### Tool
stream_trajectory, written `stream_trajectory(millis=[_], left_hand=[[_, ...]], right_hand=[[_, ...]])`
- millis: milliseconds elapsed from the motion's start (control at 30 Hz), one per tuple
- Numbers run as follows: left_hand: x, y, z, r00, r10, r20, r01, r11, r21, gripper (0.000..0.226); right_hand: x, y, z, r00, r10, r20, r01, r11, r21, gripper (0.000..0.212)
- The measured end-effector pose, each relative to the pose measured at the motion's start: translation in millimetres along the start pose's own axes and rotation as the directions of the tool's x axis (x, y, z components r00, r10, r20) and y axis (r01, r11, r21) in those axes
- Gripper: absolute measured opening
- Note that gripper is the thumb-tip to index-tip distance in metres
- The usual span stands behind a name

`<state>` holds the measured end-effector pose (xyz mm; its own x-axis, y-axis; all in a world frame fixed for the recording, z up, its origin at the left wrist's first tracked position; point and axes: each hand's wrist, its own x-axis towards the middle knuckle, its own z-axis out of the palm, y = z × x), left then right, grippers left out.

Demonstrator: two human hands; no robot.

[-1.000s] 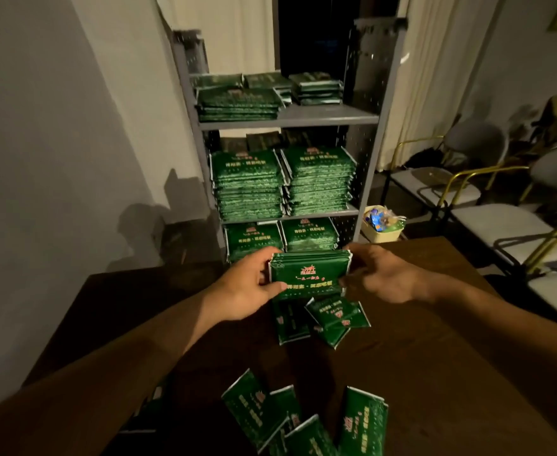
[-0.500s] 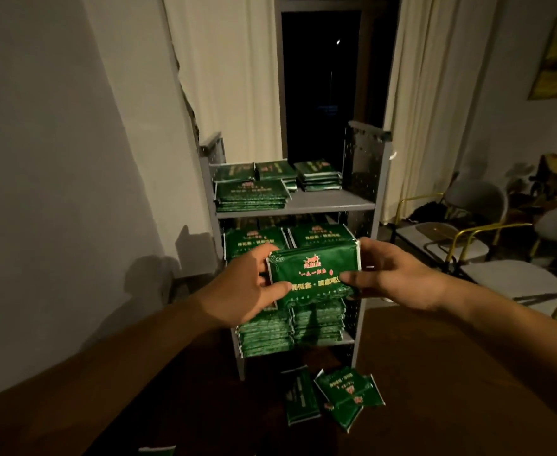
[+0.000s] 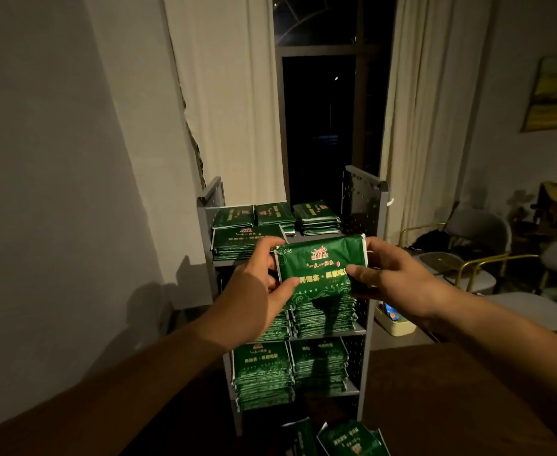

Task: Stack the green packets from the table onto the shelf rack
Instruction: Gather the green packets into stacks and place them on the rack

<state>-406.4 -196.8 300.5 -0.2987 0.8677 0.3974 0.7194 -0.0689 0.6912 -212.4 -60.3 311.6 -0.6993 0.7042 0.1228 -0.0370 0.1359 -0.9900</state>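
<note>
A small stack of green packets (image 3: 320,268) is held up in front of the grey shelf rack (image 3: 364,205), at the height of its top shelf. My left hand (image 3: 254,291) grips the stack's left edge and my right hand (image 3: 392,274) grips its right edge, thumbs on the printed face. The top shelf carries low piles of green packets (image 3: 315,215). The two shelves below hold taller piles (image 3: 264,373). A few loose green packets (image 3: 349,439) lie on the dark table (image 3: 468,390) at the bottom of the view.
A grey wall (image 3: 56,192) stands left of the rack. Curtains (image 3: 231,93) and a dark window are behind it. A cream bin (image 3: 394,324) sits on the floor right of the rack. Chairs with gold frames (image 3: 474,261) fill the right side.
Both hands have lifted the stack of packets from just above the table up and forward to the rack's top shelf level. The view has tilted upward with it.
</note>
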Motion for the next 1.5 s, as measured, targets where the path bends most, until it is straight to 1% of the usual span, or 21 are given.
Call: stream_trajectory(millis=[133, 233, 367, 433, 500, 533, 567, 600, 633, 700, 767, 900, 1133, 1233, 1267, 1300, 1333, 1367, 1400, 1433, 1500], left_hand=[[12, 3, -3, 1.0, 0.016, -0.021, -0.016, 0.999, -0.031, 0.042], [23, 11, -14, 0.999, -0.047, -0.014, 0.046, 0.995, -0.086, 0.027], [40, 22, -27, 0.942, -0.193, 0.274, 0.247, 0.952, -0.179, 0.029], [45, 25, -25, 0.91, -0.223, 0.348, 0.304, 0.932, -0.199, 0.03], [50, 26, -22, 0.926, -0.252, 0.281, 0.331, 0.9, -0.283, 0.026], [51, 26, -20, 0.935, -0.269, 0.231, 0.336, 0.88, -0.336, 0.021], [53, 26, -20, 0.941, -0.289, 0.177, 0.337, 0.859, -0.385, 0.014], [55, 26, -21, 0.941, -0.311, 0.135, 0.339, 0.84, -0.424, 0.009], [57, 26, -21, 0.934, -0.339, 0.112, 0.352, 0.818, -0.455, 0.006], [59, 27, -23, 0.909, -0.404, 0.103, 0.397, 0.764, -0.51, 0.007], [61, 30, -24, 0.888, -0.447, 0.111, 0.428, 0.714, -0.554, 0.007], [63, 31, -28, 0.874, -0.477, 0.093, 0.429, 0.667, -0.609, 0.017], [55, 21, -36, 0.887, -0.462, 0.03, 0.375, 0.679, -0.631, 0.026], [53, 25, -42, 0.881, -0.472, 0.033, 0.383, 0.669, -0.637, 0.03], [52, 26, -43, 0.891, -0.454, -0.001, 0.362, 0.713, -0.601, 0.034], [49, 24, -45, 0.917, -0.389, -0.081, 0.312, 0.831, -0.461, 0.035], [46, 18, -46, 0.953, -0.249, -0.171, 0.222, 0.961, -0.165, 0.033], [41, 10, -45, 0.976, -0.056, -0.211, 0.102, 0.972, 0.213, 0.031], [36, 3, -45, 0.977, 0.113, -0.184, -0.003, 0.86, 0.51, 0.033], [34, -5, -42, 0.972, 0.202, -0.118, -0.071, 0.736, 0.673, 0.045], [35, -16, -37, 0.984, 0.175, -0.023, -0.092, 0.624, 0.776, 0.076]], right_hand=[[7, -9, -4, 1.0, -0.026, -0.001, 0.026, 0.999, -0.033, 0.029], [12, -22, -7, 0.995, -0.033, 0.099, 0.039, 0.998, -0.056, 0.031], [22, -39, 2, 0.981, -0.026, 0.191, 0.038, 0.998, -0.057, 0.031], [28, -40, 11, 0.99, -0.057, 0.127, 0.06, 0.998, -0.017, 0.03], [31, -39, 18, 0.982, -0.182, -0.05, 0.176, 0.978, -0.112, 0.036], [30, -38, 20, 0.924, -0.353, -0.145, 0.295, 0.902, -0.315, 0.036], [28, -38, 20, 0.817, -0.557, -0.149, 0.406, 0.739, -0.538, 0.036], [25, -37, 20, 0.7, -0.712, -0.045, 0.5, 0.535, -0.681, 0.039], [21, -36, 22, 0.621, -0.776, 0.111, 0.574, 0.354, -0.739, 0.046], [18, -31, 28, 0.557, -0.741, 0.375, 0.612, 0.061, -0.789, 0.056], [17, -26, 35, 0.518, -0.714, 0.471, 0.55, -0.144, -0.823, 0.047], [21, -24, 43, 0.47, -0.749, 0.467, 0.519, -0.194, -0.833, 0.03], [35, -28, 49, 0.447, -0.72, 0.531, 0.539, -0.258, -0.802, 0.031], [45, -27, 51, 0.435, -0.771, 0.466, 0.553, -0.18, -0.814, 0.032], [49, -28, 49, 0.444, -0.802, 0.4, 0.545, -0.113, -0.831, 0.034], [55, -31, 46, 0.458, -0.825, 0.331, 0.532, -0.044, -0.846, 0.035], [61, -34, 44, 0.472, -0.838, 0.273, 0.516, 0.011, -0.857, 0.035], [66, -37, 42, 0.483, -0.843, 0.238, 0.499, 0.041, -0.865, 0.034], [72, -38, 42, 0.49, -0.842, 0.225, 0.488, 0.052, -0.871, 0.034], [78, -39, 43, 0.496, -0.839, 0.222, 0.483, 0.054, -0.874, 0.033], [92, -40, 53, 0.511, -0.826, 0.238, 0.492, 0.054, -0.869, 0.033]])
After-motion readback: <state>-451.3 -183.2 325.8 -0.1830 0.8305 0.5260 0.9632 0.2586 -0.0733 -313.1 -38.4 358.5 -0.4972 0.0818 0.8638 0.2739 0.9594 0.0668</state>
